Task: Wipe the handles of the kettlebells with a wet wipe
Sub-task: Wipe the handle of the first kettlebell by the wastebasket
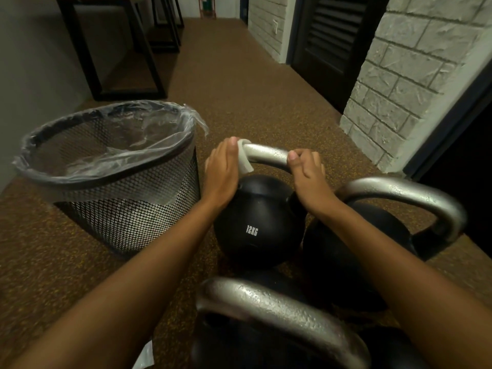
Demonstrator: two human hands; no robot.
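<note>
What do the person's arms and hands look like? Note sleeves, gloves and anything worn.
The left forearm and right forearm are bare to the frame edge; no sleeves show. The left hand and right hand wear no gloves. No watch, bracelet or ring is visible.

The speckled brown floor [239, 89] carries three black kettlebells [255, 222] and, beside them, a plastic-lined mesh bin [106, 209].

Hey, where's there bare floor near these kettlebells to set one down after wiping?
Widest bare floor lies beyond the 12KG kettlebell, between the black table frame and the stone wall. Another patch lies on the near side of the mesh waste bin. Crowded: the right kettlebell and nearest kettlebell huddle beside it, and the left hand fills the bin-kettlebell gap.
</note>
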